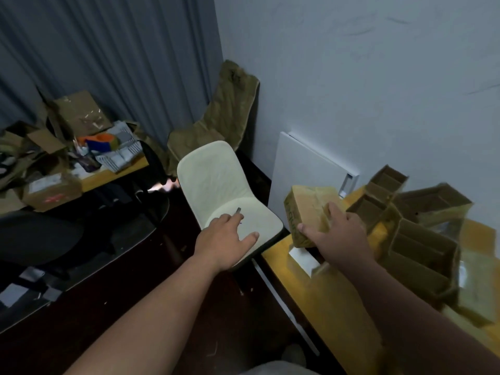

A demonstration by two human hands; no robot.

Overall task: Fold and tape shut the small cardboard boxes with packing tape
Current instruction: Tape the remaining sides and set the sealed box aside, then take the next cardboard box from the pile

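Note:
My right hand (335,234) grips a small closed cardboard box (305,204) with shiny tape over its top, holding it above the left end of the yellow table (311,288). My left hand (227,234) reaches over the seat of a cream chair (224,185) with its fingers fairly straight. A small grey object (238,211) shows just past its index fingertip; what it is stays unclear. Several open, untaped small boxes (422,244) are piled on the table to the right of my right hand.
A white panel (305,169) leans against the wall behind the held box. A white slip (303,259) lies on the table below it. A cluttered desk (113,174) with boxes stands far left, and a dark office chair (40,239) stands in front of it.

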